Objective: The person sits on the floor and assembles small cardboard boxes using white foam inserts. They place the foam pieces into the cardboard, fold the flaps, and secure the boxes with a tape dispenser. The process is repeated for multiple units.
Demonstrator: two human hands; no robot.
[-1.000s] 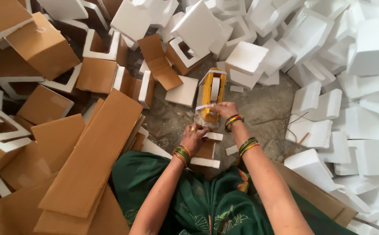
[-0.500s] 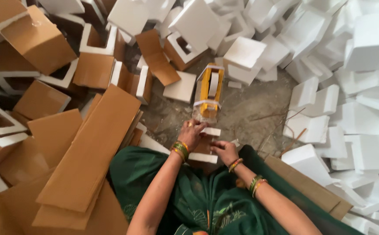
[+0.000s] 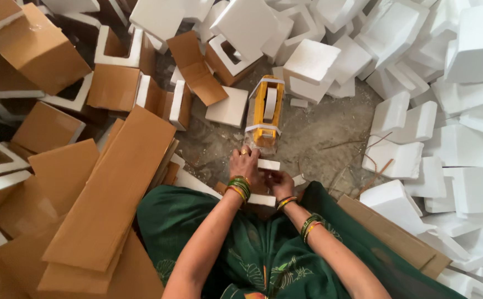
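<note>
Two hands (image 3: 245,163) (image 3: 279,182) grip blocky white foam piece (image 3: 268,164).

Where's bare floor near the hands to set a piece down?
The widest bare floor lies right of the yellow object, bordered by the white foam blocks on the right. A smaller patch sits left of it, between the foam slab and the cardboard sheets. Crowded everywhere else; around the left hand and right hand foam strips lie close.
</note>
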